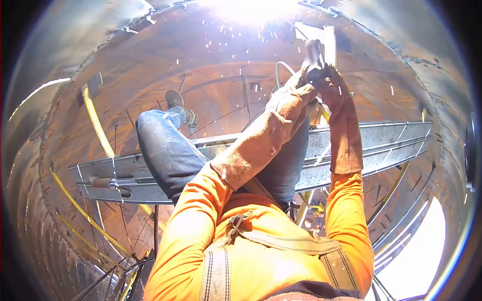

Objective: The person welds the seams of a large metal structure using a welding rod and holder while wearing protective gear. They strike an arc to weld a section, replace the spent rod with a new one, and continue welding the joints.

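Both my hands wear long brown leather gloves and meet at the upper right of the view, closed around a dark welding tool (pixel 315 73). My left hand (pixel 297 93) grips it from the left, and my right hand (pixel 335 85) is against its right side. A thin rod runs from the tool up and left toward a very bright arc (pixel 256 7) at the top edge, where sparks fly. Glare hides the tip of the rod. A cable loop (pixel 284 67) shows just left of the gloves.
I sit on a metal plank (pixel 371 143) across a round rusty steel shell (pixel 211 75). Yellow poles (pixel 95 120) and dark rods stand around and below it. Far below the plank, small coloured figures or objects (pixel 319 209) show. A bright opening (pixel 422 241) lies at lower right.
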Available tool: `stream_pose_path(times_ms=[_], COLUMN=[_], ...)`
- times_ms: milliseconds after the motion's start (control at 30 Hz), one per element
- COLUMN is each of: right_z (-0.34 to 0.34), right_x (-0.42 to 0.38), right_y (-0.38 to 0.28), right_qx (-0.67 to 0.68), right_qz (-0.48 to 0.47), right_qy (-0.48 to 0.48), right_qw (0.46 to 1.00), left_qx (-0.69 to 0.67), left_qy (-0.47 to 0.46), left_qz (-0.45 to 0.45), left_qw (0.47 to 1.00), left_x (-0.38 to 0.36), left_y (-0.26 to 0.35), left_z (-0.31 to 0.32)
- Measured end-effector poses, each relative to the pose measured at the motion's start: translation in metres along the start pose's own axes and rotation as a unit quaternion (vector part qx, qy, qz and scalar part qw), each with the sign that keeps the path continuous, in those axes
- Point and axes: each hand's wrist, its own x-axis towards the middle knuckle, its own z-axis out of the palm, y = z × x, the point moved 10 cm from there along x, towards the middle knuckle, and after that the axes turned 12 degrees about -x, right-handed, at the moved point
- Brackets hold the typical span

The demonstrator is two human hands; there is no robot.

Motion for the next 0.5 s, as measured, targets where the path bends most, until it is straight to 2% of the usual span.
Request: stream_pose_path(times_ms=[67, 100, 133, 167, 200, 267, 300, 333, 400, 467, 500], right_z=[0.041, 0.018, 0.01, 0.004, 0.013, 0.018, 0.001, -0.007, -0.009, -0.02, 0.016], right_x=[0.0, 0.012, 0.019, 0.027, 0.025, 0.017, 0.018, 0.011, 0.015, 0.028, 0.008], right_y=[-0.003, -0.008, -0.006, 0.008, 0.016, 0.009, -0.004, -0.005, 0.004, 0.012, -0.028], right_qx=[0.078, -0.11, -0.11, 0.017, 0.145, 0.11, -0.147, -0.093, -0.04, -0.066, -0.451], right_qz=[0.058, -0.087, -0.087, -0.005, 0.077, 0.057, -0.073, -0.094, -0.026, -0.031, -0.179], right_qy=[-0.171, -0.136, -0.136, -0.151, -0.162, -0.156, -0.059, -0.039, -0.04, -0.051, -0.064], right_qw=[0.98, 0.981, 0.981, 0.988, 0.973, 0.98, 0.985, 0.99, 0.998, 0.996, 0.872], left_qx=[0.001, 0.002, 0.002, 0.0, -0.002, -0.002, 0.016, 0.037, 0.043, 0.041, 0.039], left_qy=[-0.001, -0.001, -0.002, 0.005, 0.013, -0.022, 0.009, 0.023, -0.011, -0.024, -0.036], left_qz=[-0.004, -0.01, -0.01, -0.012, -0.013, -0.014, 0.003, 0.0, 0.038, 0.034, 0.03], left_qw=[1.0, 1.0, 1.0, 1.0, 1.0, 1.0, 1.0, 0.999, 0.998, 0.998, 0.998], left_x=[0.0, 0.0, -0.001, -0.002, -0.002, 0.006, 0.001, 0.003, 0.015, 0.018, 0.018], left_y=[0.0, -0.001, -0.002, -0.002, -0.002, -0.008, -0.003, -0.002, -0.001, -0.005, -0.006], left_z=[0.008, 0.01, 0.01, 0.008, 0.005, -0.004, -0.003, -0.004, -0.012, -0.018, -0.016])
